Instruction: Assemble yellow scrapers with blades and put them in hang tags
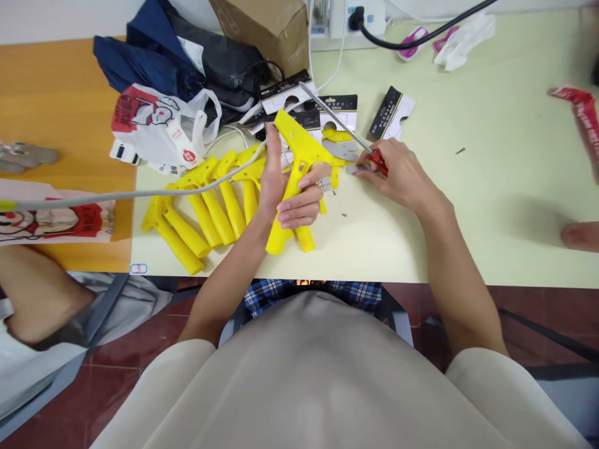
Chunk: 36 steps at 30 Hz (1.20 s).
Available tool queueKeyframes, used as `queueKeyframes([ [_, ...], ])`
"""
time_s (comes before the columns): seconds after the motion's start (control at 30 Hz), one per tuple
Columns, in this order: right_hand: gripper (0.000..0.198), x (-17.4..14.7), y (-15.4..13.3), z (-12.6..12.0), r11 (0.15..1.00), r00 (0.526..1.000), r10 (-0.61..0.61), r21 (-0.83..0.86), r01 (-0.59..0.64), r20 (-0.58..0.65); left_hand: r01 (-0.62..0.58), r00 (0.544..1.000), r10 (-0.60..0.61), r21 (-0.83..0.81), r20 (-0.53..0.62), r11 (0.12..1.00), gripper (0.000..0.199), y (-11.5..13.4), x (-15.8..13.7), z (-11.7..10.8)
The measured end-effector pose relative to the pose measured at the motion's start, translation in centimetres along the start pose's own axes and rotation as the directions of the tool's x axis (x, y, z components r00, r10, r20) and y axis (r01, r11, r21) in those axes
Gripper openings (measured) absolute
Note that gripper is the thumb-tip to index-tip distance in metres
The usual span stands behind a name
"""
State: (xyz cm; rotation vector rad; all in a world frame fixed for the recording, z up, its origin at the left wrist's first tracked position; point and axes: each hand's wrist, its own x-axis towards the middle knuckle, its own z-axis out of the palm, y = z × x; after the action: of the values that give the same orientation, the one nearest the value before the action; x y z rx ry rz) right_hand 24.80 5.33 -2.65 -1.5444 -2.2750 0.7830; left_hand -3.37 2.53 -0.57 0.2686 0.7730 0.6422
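My left hand point(271, 185) is wrapped round the grip of a yellow plastic scraper handle point(299, 148), its wide head pointing up and away. In my right hand point(405, 171) is a screwdriver point(337, 118) with a red handle, its long shaft slanting up to the left. The thumb and index finger of that hand also reach a thin grey metal piece point(356, 168) on the table; I cannot tell whether they grip it. More yellow scraper handles point(213, 212) lie side by side left of my left hand. Grey metal blades point(337, 149) lie behind the held handle.
Black-and-white cards point(387, 115) lie behind my hands. A plastic bag point(159, 125), dark cloth point(159, 47), a cardboard box point(271, 28) and a power strip point(337, 22) stand farther back. A grey cable point(140, 194) crosses from the left. Another person's arm point(40, 296) is at left.
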Motion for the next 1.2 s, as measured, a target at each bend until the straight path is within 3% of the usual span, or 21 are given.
queueKeyframes([
  [0.1,0.058,-0.1,-0.2,-0.2,1.000,1.000,0.004,-0.017,-0.003,0.026,0.022,0.997,-0.019,0.041,-0.070,0.999,0.091,0.5,-0.1,0.0],
  [0.2,0.060,-0.2,-0.2,0.0,0.999,1.000,0.016,-0.042,-0.016,0.020,0.065,0.991,-0.081,0.148,0.106,0.987,0.089,0.7,-1.2,1.2],
  [0.33,0.057,-0.2,0.2,0.7,0.980,0.998,-0.022,-0.197,0.011,-0.054,-0.174,0.965,0.135,0.169,0.224,0.970,0.088,0.2,-2.6,3.2],
  [0.4,0.056,-0.1,0.2,1.0,0.968,0.996,-0.018,-0.252,-0.004,-0.086,-0.289,0.946,0.250,0.188,0.208,0.939,0.089,-0.2,-2.7,3.7],
  [0.47,0.056,0.1,0.1,1.0,0.962,0.995,-0.001,-0.273,-0.028,-0.105,-0.326,0.941,0.290,0.244,0.171,0.913,0.094,-0.5,-2.4,3.7],
  [0.7,0.051,0.2,-0.7,0.3,0.939,0.983,0.052,-0.328,-0.107,-0.174,-0.305,0.946,0.322,0.446,0.040,0.841,0.112,-0.6,-1.0,2.5],
  [0.87,0.048,0.0,-0.5,0.1,0.953,0.964,0.044,-0.279,-0.120,-0.263,-0.307,0.925,0.378,0.508,-0.039,0.804,0.107,-0.6,-1.2,2.7],
  [0.93,0.043,0.0,-0.5,0.1,0.953,0.964,0.045,-0.279,-0.120,-0.261,-0.339,0.899,0.433,0.515,-0.068,0.787,0.104,-0.6,-1.0,3.0],
  [1.1,0.041,-0.1,-0.6,0.3,0.974,0.947,0.028,-0.205,-0.098,-0.319,-0.537,0.763,0.643,0.487,-0.068,0.689,0.073,-1.1,-0.6,3.7],
  [1.2,0.042,-0.1,-0.3,0.6,0.988,0.927,0.022,-0.133,-0.077,-0.374,-0.599,0.741,0.671,0.428,-0.023,0.676,0.061,-1.1,-0.7,3.6],
])
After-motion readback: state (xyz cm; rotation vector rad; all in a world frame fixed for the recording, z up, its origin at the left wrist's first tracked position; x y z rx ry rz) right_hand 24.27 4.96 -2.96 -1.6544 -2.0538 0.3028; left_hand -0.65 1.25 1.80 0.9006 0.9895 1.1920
